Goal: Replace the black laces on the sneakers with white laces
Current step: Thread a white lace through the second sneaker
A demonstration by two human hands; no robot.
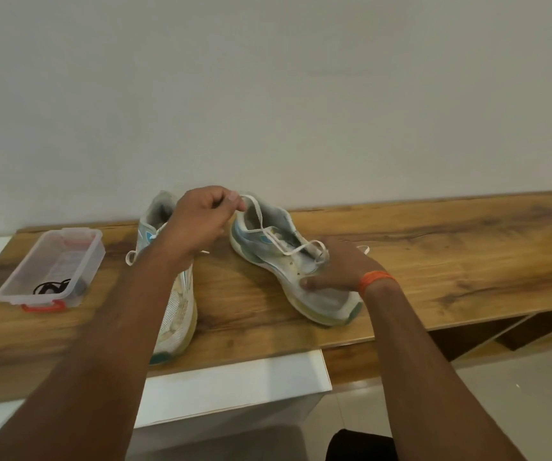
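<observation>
Two white sneakers with blue trim stand on the wooden table (434,247). The right sneaker (268,257) lies at a slant, toe toward me and to the right, with a white lace (261,221) partly threaded through its eyelets. My left hand (198,221) pinches one end of this lace and holds it up above the heel. My right hand (337,264), with an orange band at the wrist, grips the shoe over its forefoot, thumb on the side. My left forearm hides much of the left sneaker (178,307), which carries a white lace too.
At the left of the table stands a clear plastic box (51,267) with red clips, and black laces (51,287) are coiled inside it. A white wall rises right behind the table. A white cabinet (234,387) sits below the table's front edge.
</observation>
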